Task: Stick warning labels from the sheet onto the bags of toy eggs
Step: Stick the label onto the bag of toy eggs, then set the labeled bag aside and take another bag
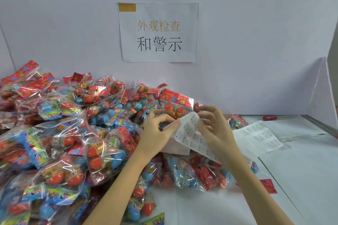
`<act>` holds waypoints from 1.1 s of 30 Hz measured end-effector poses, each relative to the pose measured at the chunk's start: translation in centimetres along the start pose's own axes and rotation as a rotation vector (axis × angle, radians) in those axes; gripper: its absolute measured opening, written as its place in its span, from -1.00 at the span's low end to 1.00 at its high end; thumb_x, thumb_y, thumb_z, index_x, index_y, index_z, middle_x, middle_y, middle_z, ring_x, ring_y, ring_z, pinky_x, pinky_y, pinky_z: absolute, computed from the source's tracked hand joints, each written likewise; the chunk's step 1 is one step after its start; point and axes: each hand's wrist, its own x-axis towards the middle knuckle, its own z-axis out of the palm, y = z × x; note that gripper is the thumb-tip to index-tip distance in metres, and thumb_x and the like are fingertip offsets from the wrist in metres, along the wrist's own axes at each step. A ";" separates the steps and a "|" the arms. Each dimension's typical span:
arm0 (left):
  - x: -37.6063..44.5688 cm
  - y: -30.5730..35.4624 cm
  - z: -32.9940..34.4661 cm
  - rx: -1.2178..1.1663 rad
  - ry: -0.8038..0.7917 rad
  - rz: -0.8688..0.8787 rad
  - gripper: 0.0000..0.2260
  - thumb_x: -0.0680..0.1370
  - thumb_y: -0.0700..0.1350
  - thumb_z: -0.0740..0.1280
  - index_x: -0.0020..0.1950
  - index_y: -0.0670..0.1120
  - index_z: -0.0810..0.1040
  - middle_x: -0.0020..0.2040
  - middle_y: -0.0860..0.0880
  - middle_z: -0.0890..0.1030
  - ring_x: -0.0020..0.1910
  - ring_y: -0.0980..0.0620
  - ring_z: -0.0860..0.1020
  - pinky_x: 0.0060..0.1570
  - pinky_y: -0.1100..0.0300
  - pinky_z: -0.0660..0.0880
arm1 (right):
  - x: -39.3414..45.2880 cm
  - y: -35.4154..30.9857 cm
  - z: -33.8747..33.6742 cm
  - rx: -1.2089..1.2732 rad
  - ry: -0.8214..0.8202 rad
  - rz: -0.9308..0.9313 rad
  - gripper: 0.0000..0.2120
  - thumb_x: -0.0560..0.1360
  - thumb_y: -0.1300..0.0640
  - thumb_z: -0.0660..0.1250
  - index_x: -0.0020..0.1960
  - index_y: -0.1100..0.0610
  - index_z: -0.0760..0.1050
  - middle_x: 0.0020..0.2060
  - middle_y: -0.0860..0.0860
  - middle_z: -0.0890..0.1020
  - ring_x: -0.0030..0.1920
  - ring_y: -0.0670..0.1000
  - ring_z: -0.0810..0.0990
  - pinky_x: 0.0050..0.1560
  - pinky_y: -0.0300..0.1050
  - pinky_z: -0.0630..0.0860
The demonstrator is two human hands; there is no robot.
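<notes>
A white label sheet (pixel 192 139) with rows of small printed warning labels is held up in the middle of the view. My left hand (pixel 157 131) pinches its upper left edge. My right hand (pixel 214 133) has its fingers curled at the sheet's top right corner, where the paper bends over. Behind the sheet stands one bag of toy eggs (pixel 175 104) with a red flowered header. A large heap of such bags (pixel 60 133), clear plastic with red and blue eggs, fills the left half of the table.
A second label sheet (pixel 259 137) lies flat on the white table (pixel 301 170) to the right. A loose red egg (pixel 269 118) sits by the back wall. A paper sign (pixel 158 32) hangs on the wall. More bags (pixel 192 173) lie under my forearms.
</notes>
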 end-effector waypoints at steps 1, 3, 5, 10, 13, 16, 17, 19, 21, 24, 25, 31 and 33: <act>0.0 0.1 0.1 -0.012 -0.009 -0.014 -0.85 0.59 0.05 0.47 -0.14 0.04 0.69 0.26 0.15 0.43 0.33 0.36 0.37 0.18 0.40 0.27 | 0.0 0.1 0.1 -0.069 0.010 -0.026 -0.74 0.64 0.27 0.36 0.23 -0.04 0.55 0.01 -0.13 0.69 0.08 -0.08 0.67 0.13 -0.08 0.61; -0.1 0.4 0.2 -0.045 -0.040 -0.035 -0.76 0.62 0.10 0.41 -0.17 0.02 0.69 0.24 0.13 0.46 0.35 0.14 0.44 0.20 0.31 0.30 | -0.2 0.2 0.2 -0.144 0.036 -0.053 -0.75 0.64 0.20 0.38 0.17 -0.14 0.59 -0.08 -0.19 0.68 -0.01 -0.12 0.64 -0.02 -0.25 0.55; -0.2 0.6 0.2 -0.177 -0.074 -0.070 -0.61 0.64 0.23 0.28 -0.09 -0.02 0.73 0.23 0.10 0.50 0.33 0.19 0.48 0.20 0.29 0.32 | -0.2 0.4 0.2 -0.207 0.078 -0.058 -0.75 0.66 0.16 0.35 0.13 -0.20 0.61 -0.05 -0.22 0.69 -0.01 -0.14 0.62 -0.06 -0.31 0.47; -0.4 0.5 0.1 -0.105 -0.193 0.012 -0.60 0.63 0.24 0.31 0.18 -0.05 0.71 0.28 0.16 0.45 0.22 0.52 0.39 0.13 0.46 0.36 | 0.2 1.0 -0.4 -0.309 0.222 -0.002 -0.71 0.67 0.13 0.30 0.13 -0.27 0.62 0.12 -0.15 0.62 0.09 -0.10 0.57 0.06 -0.06 0.53; -0.3 0.3 0.5 -0.017 -0.174 0.039 -0.79 0.67 0.03 0.34 0.13 -0.04 0.71 0.31 0.06 0.41 0.12 0.56 0.39 0.08 0.57 0.35 | -0.1 0.9 -0.1 -0.392 0.247 -0.063 -0.70 0.63 0.16 0.38 0.10 -0.27 0.66 0.22 -0.07 0.48 0.17 -0.12 0.50 0.18 -0.13 0.51; -0.3 0.4 0.5 -0.012 -0.172 0.047 -0.78 0.71 0.03 0.28 0.05 0.01 0.70 0.31 0.05 0.42 0.09 0.61 0.37 0.04 0.62 0.30 | -0.5 0.5 0.4 -0.385 0.198 -0.259 -0.71 0.61 0.21 0.42 0.13 -0.18 0.70 0.30 -0.13 0.48 0.31 -0.12 0.48 0.32 -0.28 0.37; -0.3 0.5 0.4 -0.016 -0.163 0.048 -0.77 0.71 0.03 0.27 0.00 0.03 0.69 0.30 0.04 0.43 0.08 0.62 0.37 0.02 0.63 0.28 | -0.6 0.5 0.5 -0.398 0.154 -0.294 -0.71 0.61 0.20 0.42 0.17 -0.16 0.70 0.31 -0.17 0.50 0.34 -0.13 0.48 0.35 -0.25 0.33; -0.3 0.7 0.3 -0.038 -0.147 0.035 -0.73 0.72 0.02 0.27 -0.12 0.04 0.66 0.28 0.00 0.46 0.06 0.61 0.38 -0.01 0.63 0.27 | -0.6 0.6 0.7 -0.463 0.095 -0.325 -0.67 0.59 0.20 0.46 0.24 -0.15 0.67 0.29 -0.23 0.54 0.38 -0.19 0.47 0.41 -0.15 0.22; -0.3 0.7 0.4 -0.068 -0.138 0.019 -0.64 0.72 0.02 0.27 -0.27 0.06 0.60 0.23 -0.04 0.48 0.07 0.57 0.42 -0.03 0.59 0.29 | -0.5 0.7 0.7 -0.490 0.088 -0.326 -0.67 0.56 0.20 0.50 0.23 -0.14 0.67 0.25 -0.25 0.56 0.35 -0.25 0.45 0.40 -0.19 0.15; -0.3 0.4 0.4 -0.096 -0.153 -0.001 -0.54 0.71 0.03 0.27 -0.24 -0.26 0.56 0.18 -0.03 0.50 0.16 0.47 0.45 0.12 0.37 0.33 | -0.4 0.9 0.6 -0.482 0.100 -0.321 -0.74 0.54 0.15 0.53 0.15 -0.13 0.68 0.18 -0.25 0.54 0.29 -0.23 0.45 0.37 -0.20 0.19; -0.3 0.3 0.3 -0.107 -0.160 -0.007 -0.52 0.72 0.03 0.27 -0.18 -0.36 0.56 0.21 0.01 0.49 0.16 0.45 0.46 0.17 0.28 0.36 | -0.4 1.0 0.6 -0.484 0.099 -0.319 -0.77 0.54 0.15 0.53 0.13 -0.12 0.68 0.16 -0.24 0.54 0.27 -0.19 0.46 0.37 -0.16 0.22; -0.1 0.3 0.6 -0.035 -0.100 -0.001 -0.49 0.70 -0.05 0.33 -0.46 -0.11 0.45 0.27 0.00 0.52 -0.02 0.49 0.50 -0.04 0.59 0.29 | -0.5 1.6 1.2 -0.510 0.075 -0.325 -0.93 0.56 0.17 0.51 0.01 0.03 0.68 0.01 -0.16 0.58 0.13 -0.02 0.54 0.27 0.12 0.36; -0.1 0.4 0.6 0.000 -0.080 0.033 -0.43 0.69 -0.07 0.34 -0.55 0.05 0.44 0.21 -0.05 0.55 -0.01 0.48 0.49 -0.03 0.59 0.31 | -0.4 1.8 1.2 -0.510 0.076 -0.316 -0.96 0.57 0.18 0.50 0.00 0.06 0.69 -0.03 -0.12 0.60 0.10 0.03 0.56 0.26 0.20 0.38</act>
